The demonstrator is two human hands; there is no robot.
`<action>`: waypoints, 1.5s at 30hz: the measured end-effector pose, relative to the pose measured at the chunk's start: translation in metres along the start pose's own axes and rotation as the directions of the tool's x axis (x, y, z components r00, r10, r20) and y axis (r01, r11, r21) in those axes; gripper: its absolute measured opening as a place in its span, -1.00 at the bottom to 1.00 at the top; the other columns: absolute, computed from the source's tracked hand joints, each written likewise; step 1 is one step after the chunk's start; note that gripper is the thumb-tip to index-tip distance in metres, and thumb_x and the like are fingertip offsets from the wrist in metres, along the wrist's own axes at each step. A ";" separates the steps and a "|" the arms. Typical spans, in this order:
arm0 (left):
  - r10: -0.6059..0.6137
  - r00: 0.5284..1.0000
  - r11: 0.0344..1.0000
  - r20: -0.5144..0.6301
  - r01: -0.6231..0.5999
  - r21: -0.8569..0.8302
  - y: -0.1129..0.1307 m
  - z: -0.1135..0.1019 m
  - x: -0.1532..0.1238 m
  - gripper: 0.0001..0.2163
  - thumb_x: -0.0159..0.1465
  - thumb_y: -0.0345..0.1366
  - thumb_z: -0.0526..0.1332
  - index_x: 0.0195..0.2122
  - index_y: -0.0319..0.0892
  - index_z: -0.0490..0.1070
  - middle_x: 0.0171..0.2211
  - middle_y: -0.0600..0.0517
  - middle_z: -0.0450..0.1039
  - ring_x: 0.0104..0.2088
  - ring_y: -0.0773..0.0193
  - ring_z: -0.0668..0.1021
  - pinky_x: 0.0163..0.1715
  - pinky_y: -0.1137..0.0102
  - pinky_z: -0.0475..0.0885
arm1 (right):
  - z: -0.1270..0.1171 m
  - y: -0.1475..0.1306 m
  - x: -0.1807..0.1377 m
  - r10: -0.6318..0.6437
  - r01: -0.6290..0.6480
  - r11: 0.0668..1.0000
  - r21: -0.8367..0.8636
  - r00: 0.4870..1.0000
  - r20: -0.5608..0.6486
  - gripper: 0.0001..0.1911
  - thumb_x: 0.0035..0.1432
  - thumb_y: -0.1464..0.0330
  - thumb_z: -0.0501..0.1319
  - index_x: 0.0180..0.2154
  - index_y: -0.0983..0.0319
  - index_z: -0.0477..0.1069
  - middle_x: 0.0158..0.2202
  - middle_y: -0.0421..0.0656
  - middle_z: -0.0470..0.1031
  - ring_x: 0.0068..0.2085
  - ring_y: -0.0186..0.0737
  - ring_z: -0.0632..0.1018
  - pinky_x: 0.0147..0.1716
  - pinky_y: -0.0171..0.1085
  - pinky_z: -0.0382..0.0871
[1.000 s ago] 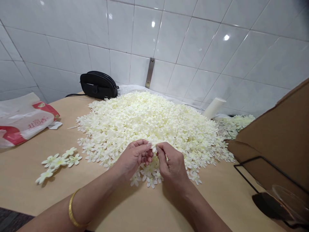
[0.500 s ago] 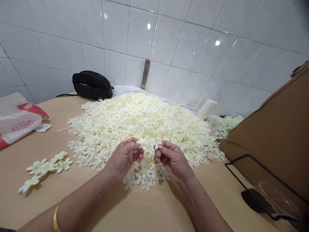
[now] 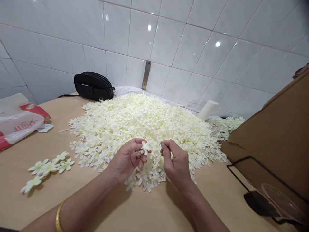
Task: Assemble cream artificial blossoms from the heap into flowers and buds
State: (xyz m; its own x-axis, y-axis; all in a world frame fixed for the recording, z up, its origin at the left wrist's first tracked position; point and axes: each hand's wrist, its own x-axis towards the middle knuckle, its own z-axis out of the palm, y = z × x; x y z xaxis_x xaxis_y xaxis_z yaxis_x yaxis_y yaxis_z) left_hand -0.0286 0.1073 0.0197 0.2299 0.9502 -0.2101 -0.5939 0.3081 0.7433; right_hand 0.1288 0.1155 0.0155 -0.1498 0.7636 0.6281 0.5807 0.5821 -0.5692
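A small white artificial flower (image 3: pixel 145 148) is pinched between the thumb and fingers of my left hand (image 3: pixel 127 158), its petals facing up. My right hand (image 3: pixel 177 162) is closed in a pinch just to the right of it, and whatever lies between those fingertips blends into the white behind. Both hands hover over the near side of a large heap of pale cream artificial flowers (image 3: pixel 142 112). On the left, several yellow-centred flower pieces (image 3: pixel 48 167) lie apart from the heap.
A black bag (image 3: pixel 93 86) stands behind the heap against the tiled wall. At left lies a red and white plastic bag (image 3: pixel 21 120). A cardboard box (image 3: pixel 270 129), dark-framed glasses (image 3: pixel 259 203) and a white roll (image 3: pixel 208 110) are on the right.
My right hand has turned over and drawn slightly right; the flower it held is no longer clearly visible. My left hand keeps its flower, now tilted differently.
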 end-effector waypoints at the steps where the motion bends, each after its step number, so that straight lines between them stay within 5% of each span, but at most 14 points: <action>1: -0.028 1.000 1.000 0.011 0.028 -0.002 -0.001 0.001 0.000 -0.85 0.05 -0.33 0.19 -0.33 -0.20 0.29 -0.55 0.07 0.36 -0.65 0.44 0.38 -0.73 0.58 0.16 | 0.002 -0.001 -0.002 -0.107 0.107 0.990 -0.093 0.994 0.001 -0.83 0.14 0.47 -0.03 -0.44 0.27 0.27 -0.55 -0.19 0.28 -0.51 -0.34 0.32 -0.51 -0.35 0.18; 4: -0.044 0.999 0.998 0.017 0.043 0.053 -0.004 0.002 -0.001 -0.81 0.06 -0.19 0.23 -0.44 -0.20 0.29 -0.62 0.14 0.26 -0.71 0.52 0.29 -0.78 0.60 0.00 | 0.008 -0.004 -0.005 -0.342 0.344 0.894 -0.288 0.938 0.058 -0.81 0.11 0.55 -0.05 -0.38 0.29 0.30 -0.51 -0.12 0.32 -0.44 -0.26 0.34 -0.45 -0.31 0.20; 8: 0.026 0.999 0.987 0.020 -0.029 0.156 -0.007 0.002 -0.001 -0.81 0.00 -0.27 0.30 -0.52 -0.20 0.27 -0.73 0.21 0.14 -0.74 0.55 0.19 -0.76 0.60 -0.08 | 0.013 -0.010 -0.008 -0.422 0.435 0.823 -0.365 0.899 0.121 -0.79 0.10 0.57 -0.04 -0.35 0.30 0.34 -0.53 -0.10 0.32 -0.45 -0.23 0.33 -0.44 -0.28 0.21; 11: 0.062 0.998 0.982 -0.017 -0.058 0.179 -0.007 0.001 -0.001 -0.84 -0.01 -0.31 0.30 -0.51 -0.21 0.31 -0.77 0.21 0.13 -0.74 0.54 0.17 -0.73 0.58 -0.07 | 0.012 -0.012 -0.008 -0.283 0.288 0.944 -0.163 0.958 0.056 -0.78 0.14 0.52 -0.05 -0.27 0.29 0.34 -0.43 -0.08 0.36 -0.39 -0.24 0.38 -0.40 -0.29 0.26; 14: 0.098 0.995 0.972 -0.009 -0.094 0.216 -0.006 0.001 -0.001 -0.87 0.00 -0.30 0.28 -0.51 -0.20 0.34 -0.78 0.21 0.12 -0.73 0.53 0.16 -0.70 0.56 -0.04 | 0.008 -0.010 -0.004 0.004 -0.012 0.991 0.135 0.998 0.061 -0.78 0.19 0.40 -0.03 -0.19 0.25 0.33 -0.33 -0.10 0.38 -0.33 -0.27 0.41 -0.35 -0.30 0.29; 17: 0.148 0.988 0.938 0.039 -0.153 0.310 -0.006 0.001 -0.004 -0.86 0.02 -0.27 0.26 -0.53 -0.21 0.34 -0.77 0.20 0.11 -0.72 0.52 0.13 -0.69 0.54 -0.03 | 0.004 -0.009 -0.001 0.172 -0.265 0.896 0.356 0.947 0.272 -0.76 0.18 0.27 0.01 -0.27 0.25 0.37 -0.39 -0.16 0.37 -0.35 -0.30 0.40 -0.35 -0.32 0.28; 20: 0.199 0.977 0.880 0.073 -0.211 0.426 -0.008 0.002 -0.006 -0.82 0.05 -0.22 0.24 -0.56 -0.21 0.32 -0.76 0.20 0.09 -0.71 0.50 0.13 -0.68 0.54 -0.01 | 0.003 -0.009 0.000 0.189 -0.390 0.762 0.516 0.897 0.399 -0.79 0.11 0.24 0.10 -0.38 0.26 0.37 -0.45 -0.20 0.33 -0.39 -0.34 0.35 -0.37 -0.35 0.25; 26: 0.211 0.973 0.820 0.093 -0.228 0.525 -0.012 0.004 -0.007 -0.78 0.11 -0.17 0.18 -0.55 -0.19 0.26 -0.75 0.19 0.10 -0.70 0.49 0.13 -0.68 0.52 0.00 | 0.007 -0.009 -0.002 0.272 -0.463 0.648 0.604 0.882 0.385 -0.80 0.04 0.26 0.17 -0.48 0.26 0.30 -0.53 -0.26 0.26 -0.46 -0.38 0.29 -0.44 -0.39 0.20; 36: 0.064 0.994 0.950 0.092 -0.089 0.301 -0.010 0.006 -0.006 -0.78 0.05 -0.16 0.24 -0.48 -0.19 0.28 -0.70 0.20 0.14 -0.72 0.53 0.17 -0.72 0.56 -0.03 | 0.010 -0.012 -0.003 0.373 -0.506 0.656 0.559 0.862 0.343 -0.63 0.08 0.12 0.09 -0.59 0.24 0.13 -0.64 -0.34 0.03 -0.60 -0.45 0.10 -0.61 -0.42 0.04; 45: 0.062 0.997 0.953 0.034 -0.070 0.295 -0.008 0.002 -0.002 -0.83 0.05 -0.28 0.24 -0.53 -0.18 0.23 -0.75 0.20 0.14 -0.74 0.52 0.16 -0.73 0.57 -0.03 | 0.007 -0.011 0.000 0.290 -0.449 0.729 0.516 0.886 0.361 -0.65 0.07 0.18 0.13 -0.60 0.25 0.16 -0.64 -0.33 0.09 -0.57 -0.45 0.13 -0.57 -0.42 0.04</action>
State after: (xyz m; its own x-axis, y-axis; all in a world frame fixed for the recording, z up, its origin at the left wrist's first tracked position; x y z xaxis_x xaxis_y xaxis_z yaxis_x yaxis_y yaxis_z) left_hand -0.0227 0.1024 0.0156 0.2189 0.9654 -0.1415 -0.3544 0.2138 0.9103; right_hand 0.1166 0.1106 0.0177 -0.2532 0.9466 0.1995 0.0782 0.2255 -0.9711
